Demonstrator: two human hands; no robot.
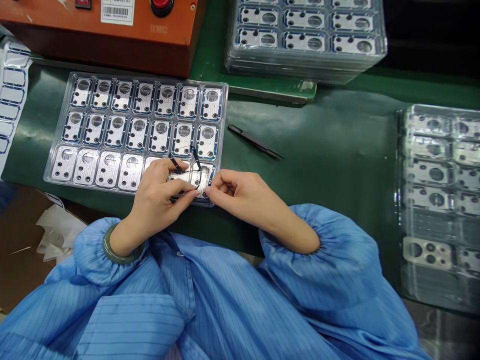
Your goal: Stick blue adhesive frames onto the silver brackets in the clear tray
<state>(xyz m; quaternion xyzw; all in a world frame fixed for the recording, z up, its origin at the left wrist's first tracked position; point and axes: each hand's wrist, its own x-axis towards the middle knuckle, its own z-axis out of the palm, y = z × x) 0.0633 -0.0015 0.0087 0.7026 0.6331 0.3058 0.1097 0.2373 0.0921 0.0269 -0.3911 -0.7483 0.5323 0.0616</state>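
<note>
My left hand (157, 195) pinches a thin black strip (187, 171) over a metal plate (187, 177) in the front row of a clear plastic tray (150, 77). My right hand (240, 192) comes in from the right, its fingertips gripping that plate's right edge. The fingers hide much of the plate. The tray's upper rows hold plates with blue outlines (116, 132), and its front row holds bare silver plates (108, 169). Black tweezers (255, 142) lie on the mat to the right, apart from both hands.
A green mat (330, 150) covers the bench. An orange box with a red button (97, 35) stands behind the tray. Stacked plate trays sit at the back right (305, 42) and right (435, 200). Blue-outlined film (13, 95) lies at the left.
</note>
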